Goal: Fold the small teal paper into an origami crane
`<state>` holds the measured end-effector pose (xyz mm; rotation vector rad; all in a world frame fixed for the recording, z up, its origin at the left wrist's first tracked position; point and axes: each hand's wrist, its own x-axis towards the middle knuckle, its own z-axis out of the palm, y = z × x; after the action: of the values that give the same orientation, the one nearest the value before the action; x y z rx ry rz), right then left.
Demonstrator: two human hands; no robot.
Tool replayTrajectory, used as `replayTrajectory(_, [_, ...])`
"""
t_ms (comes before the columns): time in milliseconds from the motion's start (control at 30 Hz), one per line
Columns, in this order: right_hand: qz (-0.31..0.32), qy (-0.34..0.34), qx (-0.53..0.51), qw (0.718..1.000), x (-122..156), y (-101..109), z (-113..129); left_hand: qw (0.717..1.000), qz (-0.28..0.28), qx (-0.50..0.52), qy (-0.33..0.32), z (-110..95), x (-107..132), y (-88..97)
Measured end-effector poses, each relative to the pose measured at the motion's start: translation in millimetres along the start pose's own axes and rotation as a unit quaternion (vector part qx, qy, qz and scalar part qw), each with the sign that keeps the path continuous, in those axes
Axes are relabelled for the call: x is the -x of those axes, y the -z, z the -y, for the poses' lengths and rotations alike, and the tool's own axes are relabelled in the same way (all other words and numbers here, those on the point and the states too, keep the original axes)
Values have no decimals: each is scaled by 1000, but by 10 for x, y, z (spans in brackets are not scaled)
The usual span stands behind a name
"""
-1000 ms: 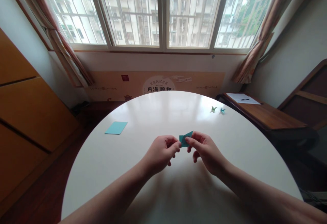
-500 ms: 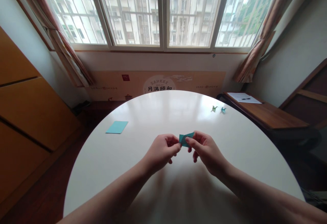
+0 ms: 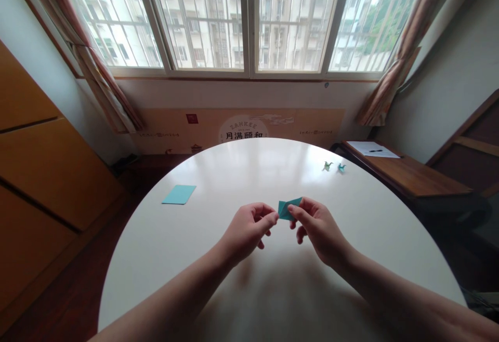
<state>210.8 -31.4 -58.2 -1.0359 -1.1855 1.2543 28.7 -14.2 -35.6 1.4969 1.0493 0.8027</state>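
Note:
A small folded piece of teal origami paper (image 3: pixel 286 210) is held up above the white round table (image 3: pixel 218 175). My right hand (image 3: pixel 316 222) pinches its right part between thumb and fingers, the thumb lying across the front. At the paper's lower left corner, my left hand (image 3: pixel 249 230) closes thumb and forefinger on the edge. Creases and a slanted flap show on the paper's face. The fingers behind it are partly hidden.
A flat stack or sheet of light teal paper (image 3: pixel 179 195) lies at the table's left. Two small folded paper cranes, one green (image 3: pixel 327 166) and one blue (image 3: pixel 341 168), stand at the far right. Beyond is a wooden side table (image 3: pixel 424 178) with a white sheet (image 3: pixel 370 149) and a pen.
The folded paper has shifted slightly right and up with my right hand. More of its left part and flap shows now. My left hand's fingertips have moved slightly right.

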Motion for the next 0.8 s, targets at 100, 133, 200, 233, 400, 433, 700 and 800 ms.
replayTrajectory(100, [43, 6, 11, 999, 13, -31, -20, 1000, 15, -6, -3, 6, 4, -14])
replayTrajectory(133, [54, 8, 14, 998, 16, -37, -27, 1000, 17, -9, -3, 5, 5, -17])
replayTrajectory(200, [61, 11, 20, 998, 21, -47, -38, 1000, 19, -11, 0, -2, 7, -18])
replayTrajectory(233, [59, 11, 22, 998, 24, -48, -42, 1000, 19, -12, 2, -7, 8, -16])
replayTrajectory(400, [24, 9, 10, 1000, 5, 9, -13, 1000, 16, -20, 10, -23, 6, 13])
replayTrajectory(433, [4, 11, 1, 1000, -10, 36, 1, 1000, 12, -24, 11, -19, 3, 20])
replayTrajectory(700, [-4, 6, -11, 1000, -40, 76, 33, 999, -29, 13, -33, 14, -18, 38])
replayTrajectory(800, [47, 16, 8, 999, 2, 5, -7, 997, -9, 48, -54, 10, -5, 25])
